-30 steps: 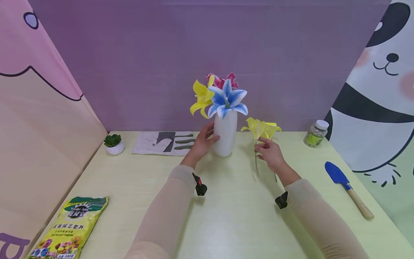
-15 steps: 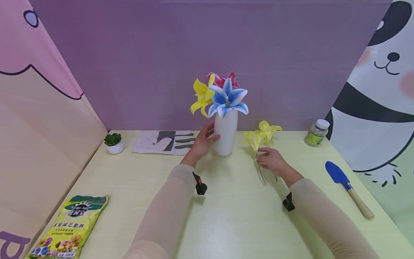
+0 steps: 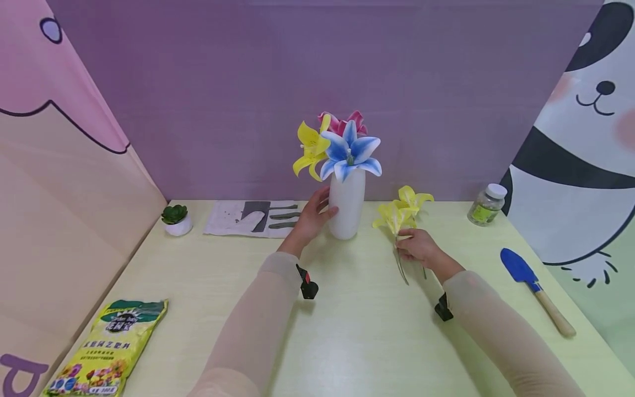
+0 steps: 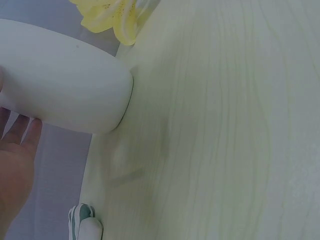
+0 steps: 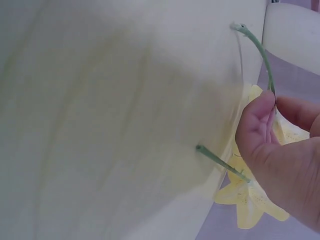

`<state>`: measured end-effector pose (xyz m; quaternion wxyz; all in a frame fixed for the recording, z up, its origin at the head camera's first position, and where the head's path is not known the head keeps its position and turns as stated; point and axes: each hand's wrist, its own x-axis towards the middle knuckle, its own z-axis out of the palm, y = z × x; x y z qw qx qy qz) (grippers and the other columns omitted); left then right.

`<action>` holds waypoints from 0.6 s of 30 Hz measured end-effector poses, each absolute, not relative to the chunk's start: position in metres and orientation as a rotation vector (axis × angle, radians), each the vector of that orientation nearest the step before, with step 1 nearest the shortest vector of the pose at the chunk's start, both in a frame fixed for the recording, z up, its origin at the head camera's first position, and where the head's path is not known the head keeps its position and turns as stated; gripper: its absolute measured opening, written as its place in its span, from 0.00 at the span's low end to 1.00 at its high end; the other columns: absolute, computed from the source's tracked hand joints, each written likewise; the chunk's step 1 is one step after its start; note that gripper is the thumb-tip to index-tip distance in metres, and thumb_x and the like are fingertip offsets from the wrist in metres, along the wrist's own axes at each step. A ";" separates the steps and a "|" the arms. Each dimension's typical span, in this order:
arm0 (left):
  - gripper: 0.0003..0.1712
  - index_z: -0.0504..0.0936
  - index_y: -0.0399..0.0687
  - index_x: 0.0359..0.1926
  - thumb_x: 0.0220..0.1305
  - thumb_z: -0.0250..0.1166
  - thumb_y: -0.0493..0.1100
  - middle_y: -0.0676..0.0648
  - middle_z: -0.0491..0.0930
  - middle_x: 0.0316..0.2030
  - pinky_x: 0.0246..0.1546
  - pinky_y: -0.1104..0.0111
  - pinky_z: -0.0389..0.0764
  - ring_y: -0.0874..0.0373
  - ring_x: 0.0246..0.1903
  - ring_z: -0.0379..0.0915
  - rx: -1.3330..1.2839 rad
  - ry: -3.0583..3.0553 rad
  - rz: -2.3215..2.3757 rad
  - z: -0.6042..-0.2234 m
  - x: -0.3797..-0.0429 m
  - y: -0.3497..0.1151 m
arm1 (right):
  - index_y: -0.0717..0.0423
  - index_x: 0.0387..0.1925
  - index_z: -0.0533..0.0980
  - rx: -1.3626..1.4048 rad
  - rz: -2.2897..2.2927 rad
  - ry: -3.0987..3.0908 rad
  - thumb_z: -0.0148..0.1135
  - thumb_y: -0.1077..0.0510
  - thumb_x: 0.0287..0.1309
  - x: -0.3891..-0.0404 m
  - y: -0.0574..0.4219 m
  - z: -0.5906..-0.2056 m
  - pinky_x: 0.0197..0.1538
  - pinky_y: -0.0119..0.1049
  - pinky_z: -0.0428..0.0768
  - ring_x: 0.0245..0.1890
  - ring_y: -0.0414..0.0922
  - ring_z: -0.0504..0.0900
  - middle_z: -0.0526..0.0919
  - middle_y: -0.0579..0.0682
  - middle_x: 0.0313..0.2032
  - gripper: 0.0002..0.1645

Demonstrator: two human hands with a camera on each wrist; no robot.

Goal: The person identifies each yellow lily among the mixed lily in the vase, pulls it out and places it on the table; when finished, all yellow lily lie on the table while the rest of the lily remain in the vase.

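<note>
A white vase (image 3: 345,204) stands upright near the table's back edge. It carries a yellow lily (image 3: 311,148), a blue-and-white lily (image 3: 350,150) and a pink flower (image 3: 356,122). My left hand (image 3: 312,218) grips the vase's left side, thumb in front and fingers behind. To the right, my right hand (image 3: 418,245) pinches the green stem (image 5: 264,55) of a pale yellow lily (image 3: 389,216) just below its bloom; the stem's lower end points toward me. A second pale yellow lily (image 5: 245,200) is close behind the hand, its stem showing below the fingers.
A cloth with garden tools (image 3: 233,218) lies left of the vase, and a potted succulent (image 3: 176,219) stands farther left. A yellow fertilizer bag (image 3: 99,350) is at front left. On the right are a lidded jar (image 3: 486,207) and a blue trowel (image 3: 538,292).
My right hand has come down and slightly toward me with the pinched lily, whose bloom is now lower. The left hand stays on the vase.
</note>
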<state>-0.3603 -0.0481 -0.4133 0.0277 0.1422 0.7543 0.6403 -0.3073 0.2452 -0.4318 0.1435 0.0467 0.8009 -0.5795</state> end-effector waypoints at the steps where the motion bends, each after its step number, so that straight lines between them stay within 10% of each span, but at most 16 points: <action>1: 0.38 0.58 0.60 0.73 0.67 0.64 0.47 0.52 0.59 0.71 0.65 0.56 0.63 0.53 0.68 0.56 0.439 2.326 1.981 -0.414 -0.360 -0.048 | 0.74 0.67 0.58 0.138 -1.658 2.317 0.53 0.67 0.67 -0.307 0.245 -0.431 0.38 0.34 0.80 0.33 0.39 0.79 0.77 0.57 0.43 0.30; 18: 0.38 0.58 0.58 0.73 0.67 0.64 0.45 0.49 0.59 0.71 0.66 0.52 0.61 0.47 0.69 0.54 0.451 2.315 2.015 -0.413 -0.357 -0.047 | 0.71 0.62 0.67 -0.060 -1.406 2.602 0.55 0.58 0.70 -0.287 0.236 -0.376 0.44 0.40 0.82 0.47 0.60 0.80 0.76 0.68 0.52 0.26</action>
